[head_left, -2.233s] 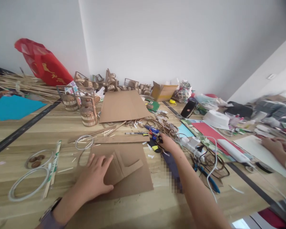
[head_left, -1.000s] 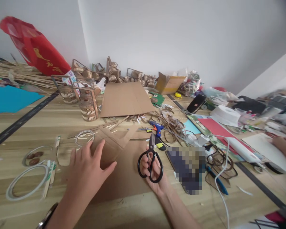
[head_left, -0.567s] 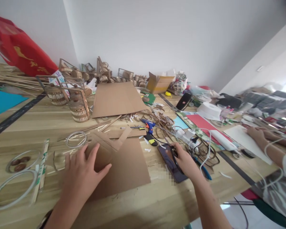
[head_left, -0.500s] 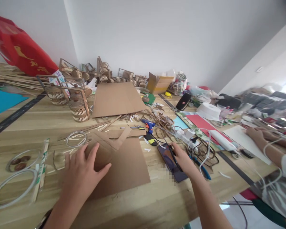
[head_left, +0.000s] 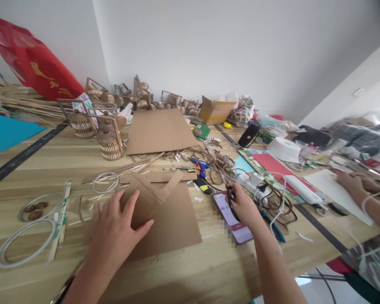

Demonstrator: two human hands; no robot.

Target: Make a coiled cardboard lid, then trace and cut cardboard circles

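Observation:
My left hand (head_left: 115,232) lies flat with fingers spread on a cut cardboard piece (head_left: 150,195), which rests on a larger brown cardboard sheet (head_left: 177,221). My right hand (head_left: 244,207) is closed around black scissors (head_left: 230,198), whose handle loop shows by the thumb. That hand rests on the right side of a phone (head_left: 232,217) with a lit screen, lying on the wooden table (head_left: 209,270).
A blue glue gun (head_left: 200,165), cardboard strips and cables lie behind the phone. Another large cardboard sheet (head_left: 160,131) and small cardboard drum models (head_left: 109,145) stand farther back. White wire rings (head_left: 25,236) lie at left. Another person's hands (head_left: 356,184) rest on white paper at right.
My right hand picked up the scissors, brought them near, then moved right onto the phone, whose screen has lit up. My left hand stayed on the cardboard.

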